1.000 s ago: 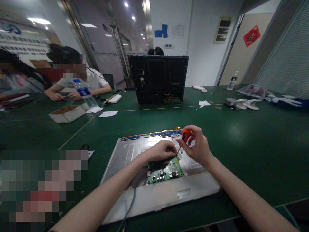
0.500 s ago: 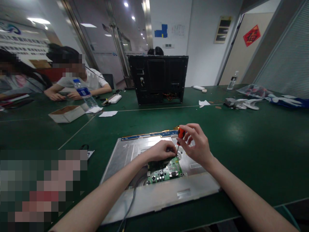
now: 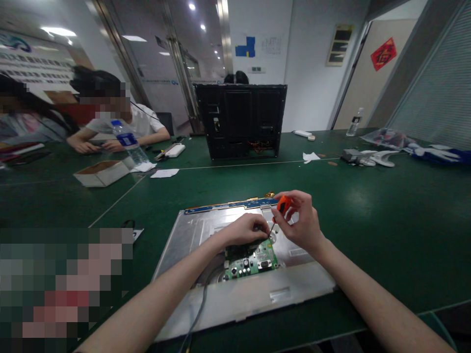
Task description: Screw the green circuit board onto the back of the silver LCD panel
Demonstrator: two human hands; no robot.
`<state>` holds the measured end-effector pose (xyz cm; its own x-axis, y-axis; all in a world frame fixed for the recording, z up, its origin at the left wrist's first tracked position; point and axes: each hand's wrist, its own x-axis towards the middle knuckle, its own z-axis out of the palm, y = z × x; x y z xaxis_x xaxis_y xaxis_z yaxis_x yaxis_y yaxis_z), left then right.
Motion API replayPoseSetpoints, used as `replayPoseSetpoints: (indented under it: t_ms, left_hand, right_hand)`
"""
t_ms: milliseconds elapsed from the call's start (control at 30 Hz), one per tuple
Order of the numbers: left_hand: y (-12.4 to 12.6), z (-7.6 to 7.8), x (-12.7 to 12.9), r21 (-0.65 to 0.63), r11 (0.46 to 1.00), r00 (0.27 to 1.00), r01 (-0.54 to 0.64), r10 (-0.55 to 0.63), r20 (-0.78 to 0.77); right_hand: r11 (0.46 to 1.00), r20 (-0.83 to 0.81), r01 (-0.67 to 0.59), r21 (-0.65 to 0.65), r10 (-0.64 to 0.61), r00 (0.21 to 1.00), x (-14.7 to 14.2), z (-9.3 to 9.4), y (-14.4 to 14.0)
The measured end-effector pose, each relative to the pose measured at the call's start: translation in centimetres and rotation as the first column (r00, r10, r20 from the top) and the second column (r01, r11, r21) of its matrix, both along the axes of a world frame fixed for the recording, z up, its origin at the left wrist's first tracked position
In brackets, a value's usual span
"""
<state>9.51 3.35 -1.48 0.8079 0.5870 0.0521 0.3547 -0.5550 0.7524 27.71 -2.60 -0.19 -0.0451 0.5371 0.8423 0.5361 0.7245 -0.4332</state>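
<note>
While my R hand (image 3: 301,220) pinches the orange/black screwdriver (image 3: 283,204) by its handle, w/ thumb and fingertips closed round it, the shaft slants down and L to the far R corner of the green circuit board (image 3: 253,264). Tip ends right beside the fingertips of my L hand (image 3: 250,228); can't tell if it's seated in a screw, too small.

L hand = fingers curled in, low over the board's far part, covering some of it; can't tell if they're pinching smth, contact's hidden. Board itself is nearer me than the L fingertips, and L of + nearer me than the R hand, connectors on its near edge.

Board's on the bare metal panel (image 3: 239,301), which lies flat on the green table (image 3: 368,235). Blue strip board (image 3: 228,206) runs along the panel's far edge, beyond both hands. Grey cable (image 3: 201,306) comes from near the board's L side, over the panel's near edge twd me. Black casing (image 3: 243,122) stands upright across the table, well apart from my hands.
</note>
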Motion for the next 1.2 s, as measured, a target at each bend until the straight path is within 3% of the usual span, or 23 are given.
replayPoseSetpoints:
  t_ms: [467, 733, 900, 1200]
  left_hand:
    - [0.0, -0.1, 0.0, -0.002, 1.000, 1.000, 0.025, -0.025, 0.009]
    - [0.1, -0.1, 0.0, -0.002, 1.000, 1.000, 0.016, -0.016, 0.002]
    - [0.0, 0.0, 0.0, 0.007, 1.000, 1.000, 0.010, -0.009, -0.011]
    - [0.1, -0.2, 0.0, 0.004, 1.000, 1.000, 0.017, -0.017, -0.005]
  right_hand:
    - [1.000, 0.146, -0.020, 0.013, 0.018, 0.989, 0.0, 1.0, -0.2]
    - [0.998, 0.144, 0.065, 0.009, -0.065, 0.987, 0.1, 0.8, -0.3]
    - [0.997, 0.084, 0.070, 0.031, -0.072, 0.994, 0.2, 0.5, 0.0]
    - [0.994, 0.136, 0.095, 0.049, -0.101, 0.986, 0.0, 1.0, -0.3]
